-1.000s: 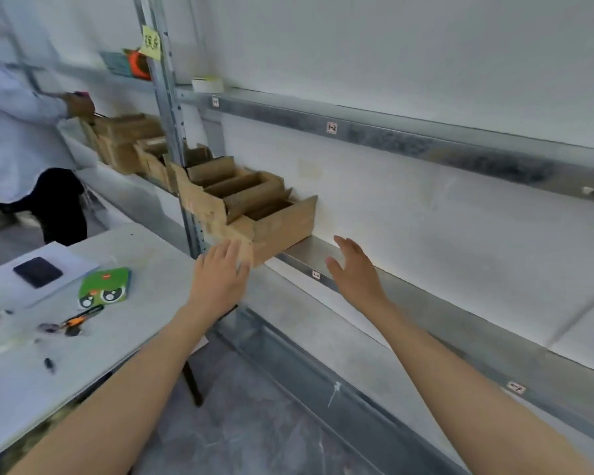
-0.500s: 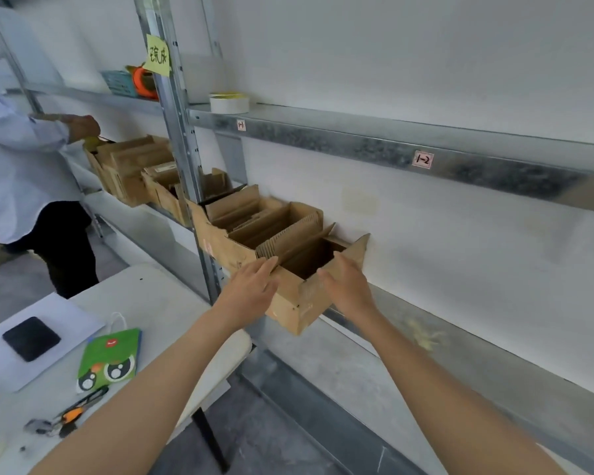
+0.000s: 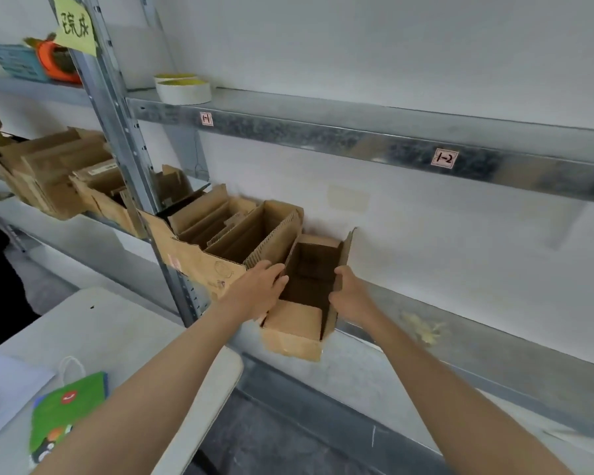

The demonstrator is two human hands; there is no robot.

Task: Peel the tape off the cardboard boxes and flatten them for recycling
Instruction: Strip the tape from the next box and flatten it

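Head view: open-top brown cardboard box (image 3: 294,332), front end past shelf (image 3: 494,354) edge, left hand (image 3: 254,293) and right hand (image 3: 352,296) each tight around a side wall.

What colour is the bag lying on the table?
Green bag, with a red dot and cartoon eyes; best in the head view.

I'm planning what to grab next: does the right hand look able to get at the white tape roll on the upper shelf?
Probably, but not yet: the right hand grips the open box. The tape roll sits unblocked at the front edge of the upper shelf.
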